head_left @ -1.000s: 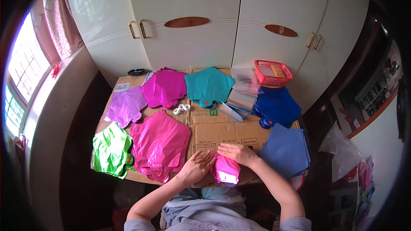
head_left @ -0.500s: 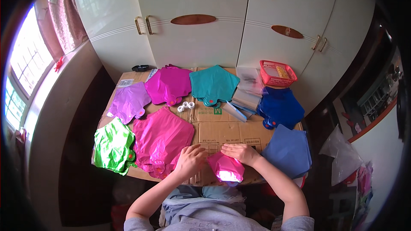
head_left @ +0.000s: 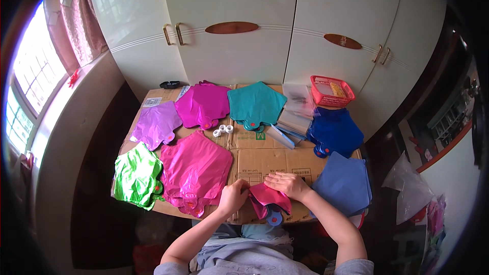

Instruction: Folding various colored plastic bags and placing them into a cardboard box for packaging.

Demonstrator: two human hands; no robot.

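Observation:
A folded pink foil piece (head_left: 270, 197) lies near the front edge of the cardboard. From its near side sticks out a round blue tab (head_left: 274, 218) with a red dot. My left hand (head_left: 234, 196) has its fingers closed at the piece's upper left edge, apparently pinching it. My right hand (head_left: 289, 185) rests flat on the upper part, fingers stretched out toward the left. To the left of my left hand lies a larger pink foil stack (head_left: 197, 170). Blue-grey sheets (head_left: 342, 182) lie beside my right forearm.
Foil stacks ring the cardboard (head_left: 270, 158): green (head_left: 136, 174), lilac (head_left: 156, 122), magenta (head_left: 203, 104), teal (head_left: 256, 103) and dark blue (head_left: 336, 131). White tape rolls (head_left: 222, 130), clear plastic sleeves (head_left: 298, 103) and a red basket (head_left: 331, 91) sit among them. Cabinets (head_left: 229, 0) stand behind.
My left hand has moved right and closed at the pink piece's edge. The piece has shifted shape, and more of its blue tab shows. My right hand stays nearly in place.

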